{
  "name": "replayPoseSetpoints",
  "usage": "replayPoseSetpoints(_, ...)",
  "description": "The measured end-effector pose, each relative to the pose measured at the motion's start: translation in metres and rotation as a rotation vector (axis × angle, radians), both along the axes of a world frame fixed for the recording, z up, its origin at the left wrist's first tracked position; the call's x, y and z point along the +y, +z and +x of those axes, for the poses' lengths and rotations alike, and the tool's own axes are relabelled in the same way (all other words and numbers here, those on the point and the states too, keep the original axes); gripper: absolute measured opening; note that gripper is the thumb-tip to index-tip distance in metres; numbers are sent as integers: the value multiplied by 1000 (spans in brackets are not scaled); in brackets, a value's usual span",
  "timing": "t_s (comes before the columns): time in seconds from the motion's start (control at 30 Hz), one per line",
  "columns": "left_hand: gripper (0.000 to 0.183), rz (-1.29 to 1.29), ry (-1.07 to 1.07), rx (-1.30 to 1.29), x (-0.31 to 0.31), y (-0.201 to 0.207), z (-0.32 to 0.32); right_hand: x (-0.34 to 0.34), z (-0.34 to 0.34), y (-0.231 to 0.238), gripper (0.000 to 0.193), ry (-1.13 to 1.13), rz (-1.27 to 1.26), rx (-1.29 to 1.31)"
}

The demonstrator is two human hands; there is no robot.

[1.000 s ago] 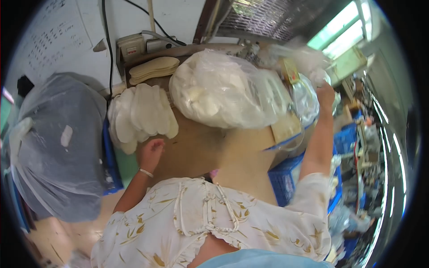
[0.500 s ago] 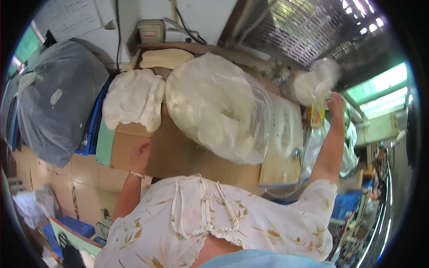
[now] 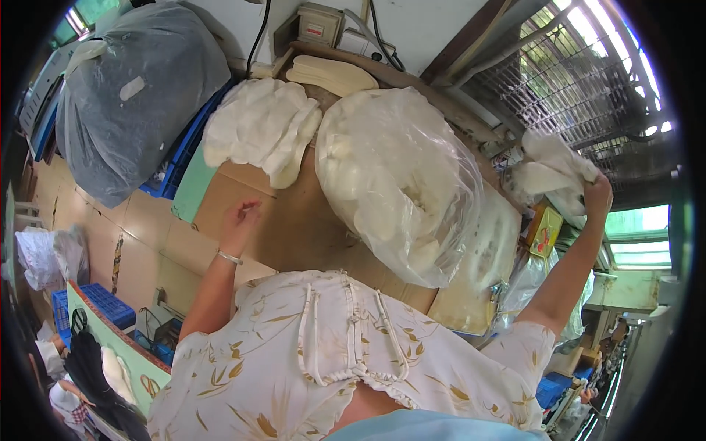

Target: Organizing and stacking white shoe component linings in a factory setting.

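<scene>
At the far right, my right hand (image 3: 598, 192) is raised with its fingers closed on the edge of a crumpled, whitish, partly see-through sheet (image 3: 553, 166). The sheet looks like thin plastic or cloth; which one I cannot tell. My left hand (image 3: 240, 220) hovers over the left part of the cardboard-covered table (image 3: 290, 228), its fingers curled in and nothing seen in them. Beyond it lies a pile of soft white cloth-like pieces (image 3: 257, 125). Mid-table sits a large clear plastic bag (image 3: 401, 184) full of similar cream-white pieces.
A cream stack (image 3: 331, 73) lies at the table's back edge. Left stands a big grey bag (image 3: 140, 103) in a blue crate (image 3: 180, 158). A yellow box (image 3: 544, 229) is below my right hand, near a metal window grille (image 3: 573, 88). A blue basket (image 3: 103, 305) sits lower left.
The view has turned, so the table's things appear shifted right. My right hand still grips the whitish sheet, which was smeared by motion and is now sharper. My left hand remains curled.
</scene>
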State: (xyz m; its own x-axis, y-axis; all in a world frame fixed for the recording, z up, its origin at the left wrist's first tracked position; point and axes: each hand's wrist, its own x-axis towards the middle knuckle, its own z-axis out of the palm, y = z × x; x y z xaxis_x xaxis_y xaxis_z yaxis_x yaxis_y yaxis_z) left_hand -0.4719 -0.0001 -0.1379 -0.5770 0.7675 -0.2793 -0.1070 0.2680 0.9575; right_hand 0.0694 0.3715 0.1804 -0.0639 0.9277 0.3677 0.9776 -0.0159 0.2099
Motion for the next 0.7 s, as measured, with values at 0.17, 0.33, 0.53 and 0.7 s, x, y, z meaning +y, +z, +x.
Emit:
replayPoseSetpoints(0.17, 48, 334, -222, -44, 57, 61, 5, -47, -80, 40, 33, 400, 132, -180)
replayPoseSetpoints(0.33, 86, 704, -416, 287, 102, 184, 26, -104, -250, 33, 38, 770, 104, -25)
replayPoseSetpoints(0.53, 91, 824, -391, 798, 115, 231, 12, -163, -370, 10, 32, 1265, -341, 215)
replayPoseSetpoints(0.7, 61, 338, -627, 114, 70, 175, -27, -161, -411, -40, 28, 1463, -929, 497)
